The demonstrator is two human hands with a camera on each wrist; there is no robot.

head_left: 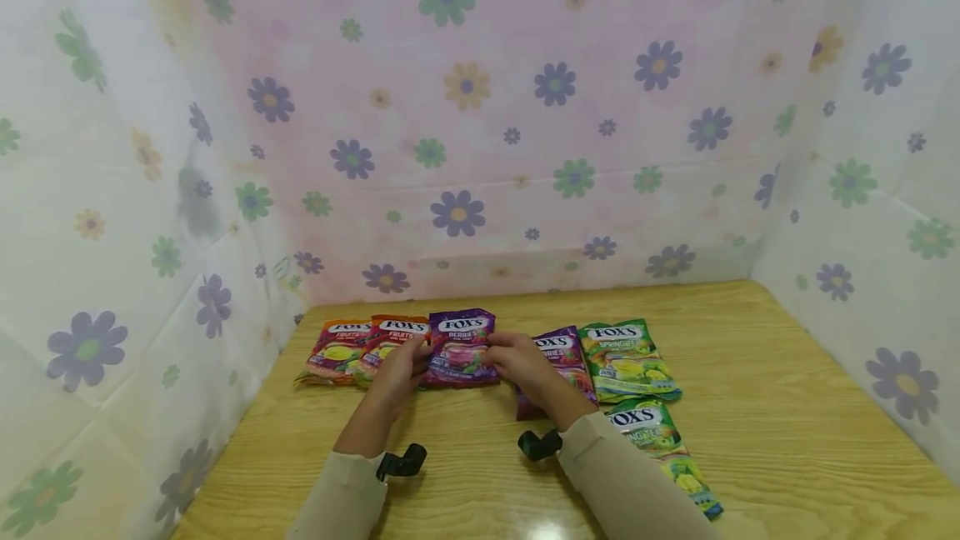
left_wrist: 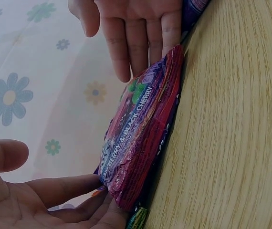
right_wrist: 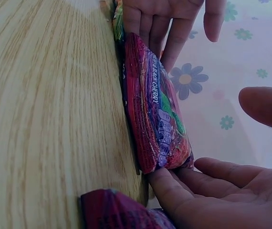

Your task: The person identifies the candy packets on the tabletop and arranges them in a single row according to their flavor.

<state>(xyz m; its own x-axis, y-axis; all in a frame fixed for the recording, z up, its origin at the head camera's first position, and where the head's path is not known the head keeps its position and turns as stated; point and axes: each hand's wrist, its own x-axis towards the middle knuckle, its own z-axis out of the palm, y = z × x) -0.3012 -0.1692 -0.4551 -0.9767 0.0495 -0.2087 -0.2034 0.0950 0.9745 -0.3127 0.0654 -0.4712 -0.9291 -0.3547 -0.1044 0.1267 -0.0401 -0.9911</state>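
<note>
A purple candy bag (head_left: 460, 357) marked Fox's Berries lies flat on the wooden table between both hands. Along its left edge, my left hand (head_left: 400, 375) rests with extended fingers touching the side. My right hand (head_left: 525, 367) touches the opposite edge the same way. In the left wrist view the left hand (left_wrist: 55, 195) has its thumb raised away from the bag (left_wrist: 136, 129). The right wrist view shows the right hand (right_wrist: 236, 191), also with its thumb apart, fingertips at the bag's edge (right_wrist: 150, 114).
Two orange-red Fruits bags (head_left: 337, 354) overlap at the left. Partly behind the right hand lies another purple Berries bag (head_left: 564, 355). Green Spring Tea bags (head_left: 630, 363) lie farther right, one (head_left: 678, 473) nearer and partly covered by the right sleeve. Flowered cloth (head_left: 480, 148) surrounds the table (head_left: 465, 473).
</note>
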